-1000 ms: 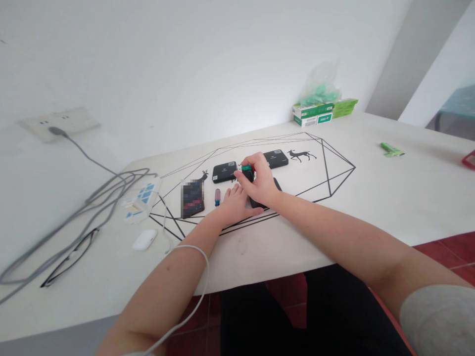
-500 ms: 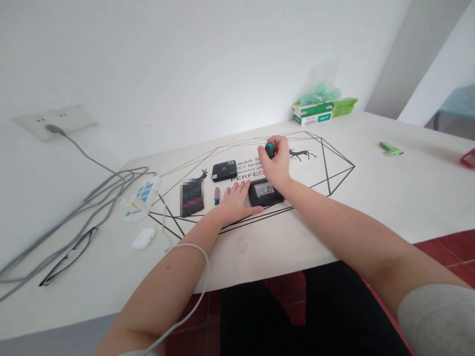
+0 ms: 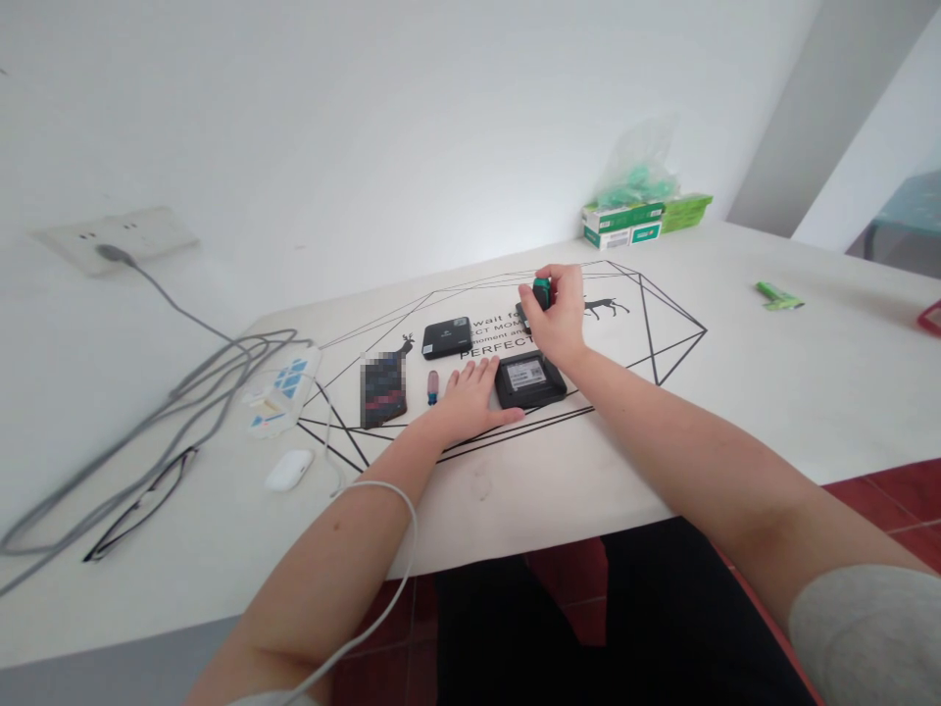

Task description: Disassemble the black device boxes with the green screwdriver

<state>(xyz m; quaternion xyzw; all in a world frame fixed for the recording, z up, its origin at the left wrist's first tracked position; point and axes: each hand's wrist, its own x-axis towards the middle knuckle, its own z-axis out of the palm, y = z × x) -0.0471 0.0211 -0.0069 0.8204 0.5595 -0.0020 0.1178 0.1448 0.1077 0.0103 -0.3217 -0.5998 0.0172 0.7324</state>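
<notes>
My right hand [image 3: 560,316] is closed around a stubby green-and-black handle [image 3: 542,291], held upright above the printed mat; its lower end is hidden. Just left of those fingers a small dark object [image 3: 521,315] shows in part, mostly covered by the hand. Flat on the table, my left hand [image 3: 470,400] has its fingers stretched out, with thumb and fingers beside the left edge of a black device casing [image 3: 548,382] bearing a white label. A small screwdriver [image 3: 432,386] with a clear and blue handle lies left of that hand. Farther back is a flat black box [image 3: 446,336].
A phone [image 3: 383,390], partly pixelated, lies left of the screwdriver. Farther left are a white earphone case [image 3: 289,471], glasses [image 3: 139,505] and looped grey cables [image 3: 221,392]. Boxes [image 3: 623,226] with a plastic bag stand by the wall. A green packet [image 3: 779,297] lies at right.
My right hand has shifted slightly right with the green-and-black handle, and part of the dark object beside it now shows. My left hand keeps its place; the view has moved slightly.
</notes>
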